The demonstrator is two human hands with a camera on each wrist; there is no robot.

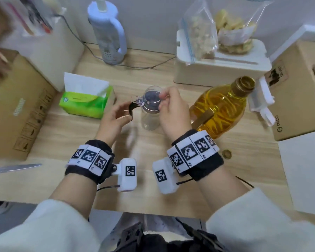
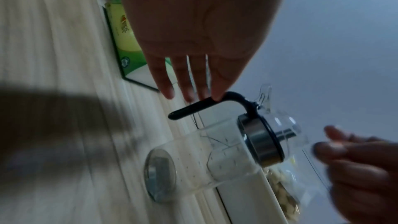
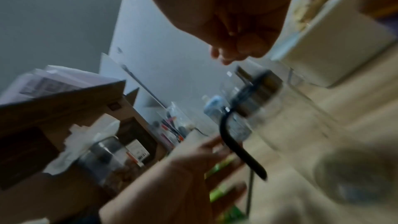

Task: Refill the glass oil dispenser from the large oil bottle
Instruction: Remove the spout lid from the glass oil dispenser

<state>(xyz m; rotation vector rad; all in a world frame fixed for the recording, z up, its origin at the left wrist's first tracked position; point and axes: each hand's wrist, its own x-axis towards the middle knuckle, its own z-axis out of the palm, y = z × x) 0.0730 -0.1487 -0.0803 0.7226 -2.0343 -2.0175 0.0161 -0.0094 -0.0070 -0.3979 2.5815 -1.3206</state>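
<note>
The empty glass oil dispenser (image 1: 150, 117) stands upright mid-table, with a steel collar, a clear spouted lid and a black handle (image 1: 132, 108). My left hand (image 1: 125, 110) is beside it with straight fingers, and one fingertip touches the black handle (image 2: 206, 106). My right hand (image 1: 162, 100) reaches over the top with curled fingers and pinches the clear lid's rim. In the right wrist view the dispenser (image 3: 269, 108) is blurred below those fingertips (image 3: 224, 57). The large oil bottle (image 1: 220, 108), full of yellow oil and closed by a gold cap (image 1: 245, 84), stands just right of my right hand.
A green tissue pack (image 1: 85, 100) lies left of the dispenser, with a cardboard box (image 1: 20, 110) beyond it. A white box (image 1: 220, 70) carrying plastic bags stands behind, and another carton (image 1: 298, 99) at right. A knife blade (image 1: 16, 168) and a small gold disc (image 1: 226, 154) lie on the table.
</note>
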